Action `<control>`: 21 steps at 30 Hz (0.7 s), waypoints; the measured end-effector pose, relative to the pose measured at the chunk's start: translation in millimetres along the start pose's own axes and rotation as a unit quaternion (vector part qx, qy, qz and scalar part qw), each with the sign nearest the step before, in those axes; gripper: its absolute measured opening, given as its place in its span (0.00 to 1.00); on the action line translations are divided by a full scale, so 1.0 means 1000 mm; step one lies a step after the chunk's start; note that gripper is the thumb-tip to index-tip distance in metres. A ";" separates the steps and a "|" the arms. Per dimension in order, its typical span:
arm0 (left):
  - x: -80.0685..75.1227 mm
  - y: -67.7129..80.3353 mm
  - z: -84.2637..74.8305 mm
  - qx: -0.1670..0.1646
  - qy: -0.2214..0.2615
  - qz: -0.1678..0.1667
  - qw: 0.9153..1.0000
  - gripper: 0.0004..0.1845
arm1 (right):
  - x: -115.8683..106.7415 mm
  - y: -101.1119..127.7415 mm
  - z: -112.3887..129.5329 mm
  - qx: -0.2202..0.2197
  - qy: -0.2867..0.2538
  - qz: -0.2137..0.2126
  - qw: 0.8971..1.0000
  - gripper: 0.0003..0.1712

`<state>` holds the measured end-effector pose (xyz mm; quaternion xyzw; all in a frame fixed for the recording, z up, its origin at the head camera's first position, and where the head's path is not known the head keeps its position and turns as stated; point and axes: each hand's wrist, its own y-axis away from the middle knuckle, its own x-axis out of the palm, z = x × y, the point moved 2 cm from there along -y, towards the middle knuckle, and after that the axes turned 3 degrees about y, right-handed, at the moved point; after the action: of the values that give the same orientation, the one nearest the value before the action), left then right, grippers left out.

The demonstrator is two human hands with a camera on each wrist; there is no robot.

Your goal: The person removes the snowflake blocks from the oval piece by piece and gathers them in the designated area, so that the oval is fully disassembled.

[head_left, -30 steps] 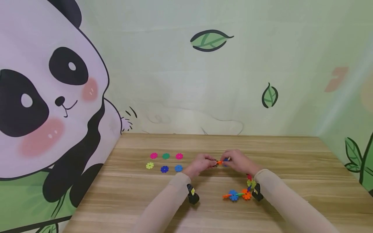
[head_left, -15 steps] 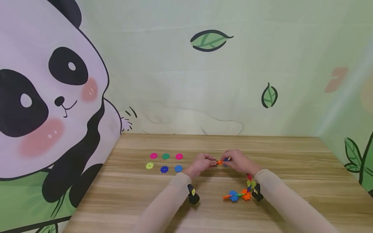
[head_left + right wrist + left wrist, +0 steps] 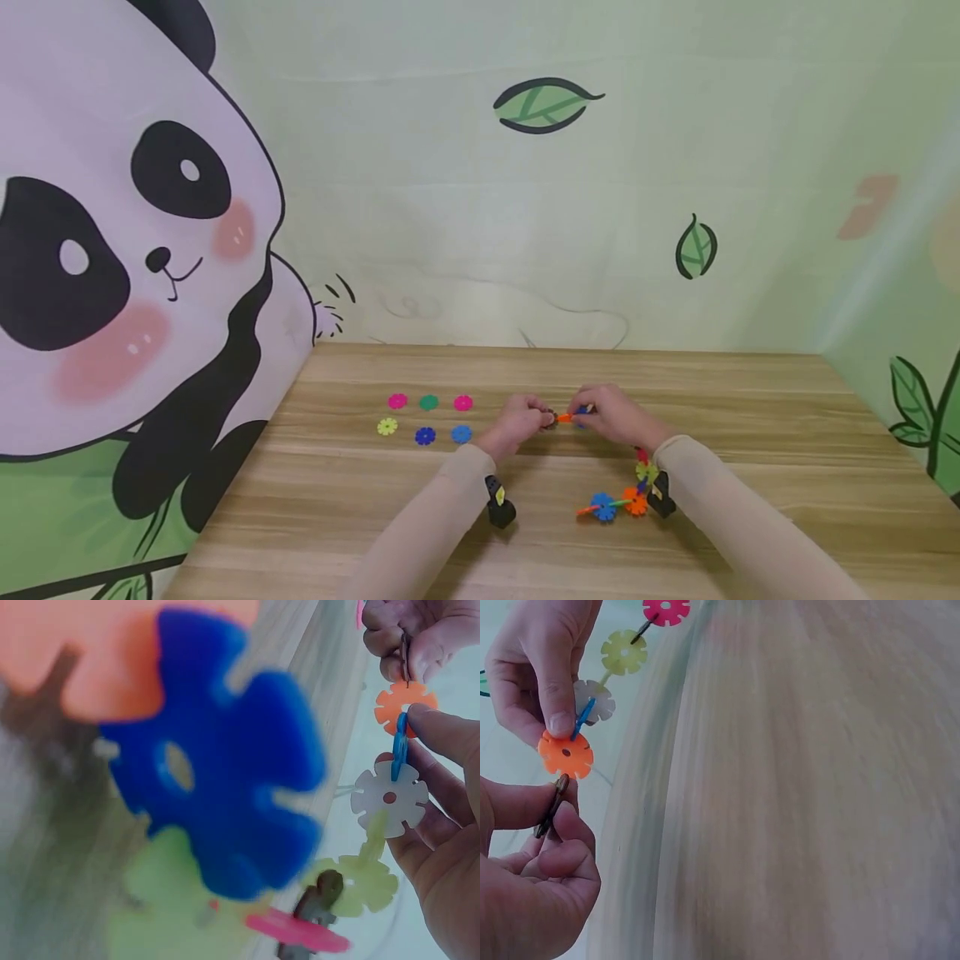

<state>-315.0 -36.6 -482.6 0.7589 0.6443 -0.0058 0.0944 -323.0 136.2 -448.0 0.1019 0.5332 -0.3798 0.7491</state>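
Head view: near the middle of the frame, over a wooden table (image 3: 750, 417), both hands meet fingertip to fingertip. The left hand (image 3: 517, 421) has its thumb and curled fingers pinched on a brown snowflake disc (image 3: 553, 804), held edge-on so it shows only as a thin sliver. The right hand (image 3: 611, 414) grips a chain of snowflake discs by its near end — its thumb presses on a blue disc (image 3: 583, 718) that slots into an orange disc (image 3: 565, 754). The brown disc's edge sits just against the orange disc's rim; whether it is seated in a notch cannot be told.

In the left wrist view the chain runs from the orange disc at left centre up toward the top of the frame: a white disc (image 3: 594, 700), a yellow-green disc (image 3: 625, 652), then a pink disc (image 3: 666, 609) at the upper edge.

Lower right of the hands in the head view, the rest of the chain (image 3: 626, 496) lies on the table beside the right sleeve, with blue, orange, yellow and red pieces showing.

Left of the hands, six loose discs (image 3: 425, 414) lie flat in two rows — pink, green, pink behind; yellow, dark blue, light blue in front.
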 end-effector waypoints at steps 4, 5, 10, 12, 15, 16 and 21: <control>-0.004 -0.001 0.002 0.004 -0.009 -0.001 1.000 0.04 | 0.000 0.000 -0.002 0.002 0.000 -0.009 1.000 0.01; -0.006 -0.001 0.003 0.004 -0.010 0.001 1.000 0.05 | -0.001 0.001 -0.002 0.003 0.000 -0.011 1.000 0.01; -0.019 -0.001 0.006 0.001 -0.035 0.012 0.999 0.08 | -0.002 0.001 -0.002 0.007 -0.004 -0.011 1.000 0.02; -0.024 0.000 0.006 0.003 -0.045 0.020 0.999 0.09 | -0.003 0.002 -0.002 0.016 -0.002 -0.006 1.000 0.01; -0.032 0.002 0.005 0.008 -0.047 0.031 0.998 0.09 | -0.004 0.003 -0.002 0.029 -0.001 0.001 1.000 0.02; -0.035 0.003 0.004 0.008 -0.043 0.034 0.998 0.10 | -0.004 0.003 -0.003 0.032 -0.001 0.004 0.999 0.03; -0.050 0.005 0.003 0.019 -0.017 0.033 0.999 0.11 | -0.005 0.004 -0.003 0.034 -0.004 0.006 0.999 0.03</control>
<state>-318.0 -86.5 -478.3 0.7810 0.6172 -0.0280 0.0910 -323.1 143.2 -446.1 0.1290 0.5167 -0.3931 0.7496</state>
